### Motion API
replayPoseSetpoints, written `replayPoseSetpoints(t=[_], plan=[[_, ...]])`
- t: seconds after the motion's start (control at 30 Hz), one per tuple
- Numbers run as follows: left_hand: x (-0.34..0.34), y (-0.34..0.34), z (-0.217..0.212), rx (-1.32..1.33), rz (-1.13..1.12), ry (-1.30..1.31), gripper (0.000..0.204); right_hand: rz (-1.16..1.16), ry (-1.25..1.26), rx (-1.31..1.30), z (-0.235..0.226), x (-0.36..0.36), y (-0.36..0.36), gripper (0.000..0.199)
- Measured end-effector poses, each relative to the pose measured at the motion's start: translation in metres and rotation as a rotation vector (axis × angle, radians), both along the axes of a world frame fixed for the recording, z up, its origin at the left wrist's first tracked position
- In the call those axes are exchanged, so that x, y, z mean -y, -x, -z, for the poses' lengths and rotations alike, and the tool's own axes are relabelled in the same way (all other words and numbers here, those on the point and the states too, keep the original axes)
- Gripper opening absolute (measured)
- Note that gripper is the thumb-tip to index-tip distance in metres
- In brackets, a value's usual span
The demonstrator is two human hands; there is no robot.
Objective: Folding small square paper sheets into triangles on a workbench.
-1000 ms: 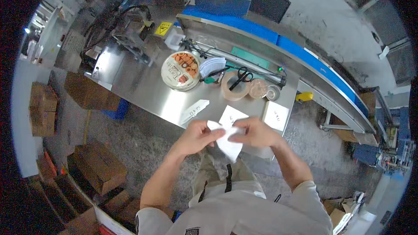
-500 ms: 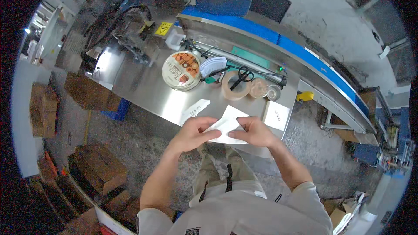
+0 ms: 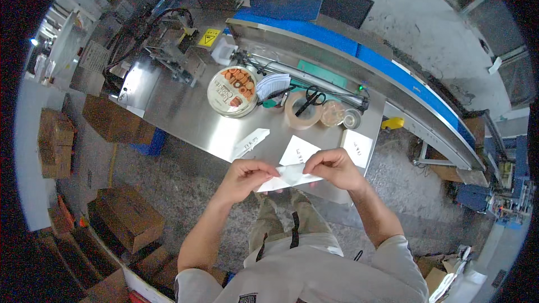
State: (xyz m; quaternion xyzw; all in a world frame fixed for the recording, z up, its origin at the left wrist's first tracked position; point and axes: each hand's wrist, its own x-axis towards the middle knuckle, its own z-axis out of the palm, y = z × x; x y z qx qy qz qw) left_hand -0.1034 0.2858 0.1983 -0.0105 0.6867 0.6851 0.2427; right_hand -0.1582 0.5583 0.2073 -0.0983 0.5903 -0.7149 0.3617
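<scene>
A folded piece of white card point(image 3: 292, 175) is pinched between both my hands just over the table's front edge. My left hand point(image 3: 247, 178) is closed on its left end, thumb and fingers together. The right end is gripped by my right hand point(image 3: 338, 169), its fingers bent over the top. Directly beyond my fingers shows a white panel with dark print point(image 3: 297, 150); I cannot tell whether it is joined to the held card. A flat white printed piece point(image 3: 251, 143) lies to the left, and a white printed box point(image 3: 356, 147) to the right.
On the metal table point(image 3: 185, 129) stand a round tin point(image 3: 232, 91), a stack of folded white sheets point(image 3: 273, 85), a large tape roll point(image 3: 296, 116), black scissors point(image 3: 310, 101) and smaller tape rolls point(image 3: 337, 114). A blue-topped conveyor point(image 3: 331, 36) runs behind. Cardboard boxes point(image 3: 124, 219) are at the left.
My hands have turned the card and drawn apart slightly, so it now stretches lengthwise between them. Dark print has come into view on the white panel beyond my fingers.
</scene>
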Motion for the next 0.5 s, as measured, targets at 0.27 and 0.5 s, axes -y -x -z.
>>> replayPoseSetpoints(t=[0.27,0.5], plan=[[-0.01,0.01,-0.019,0.151,-0.034,-0.147,0.029,-0.143,-0.07,-0.226,-0.01,-0.003,0.007,0.011],[-0.021,0.011,-0.026,0.002,0.183,0.1,0.023,-0.199,-0.13,-0.338,-0.012,-0.001,0.007,0.013]])
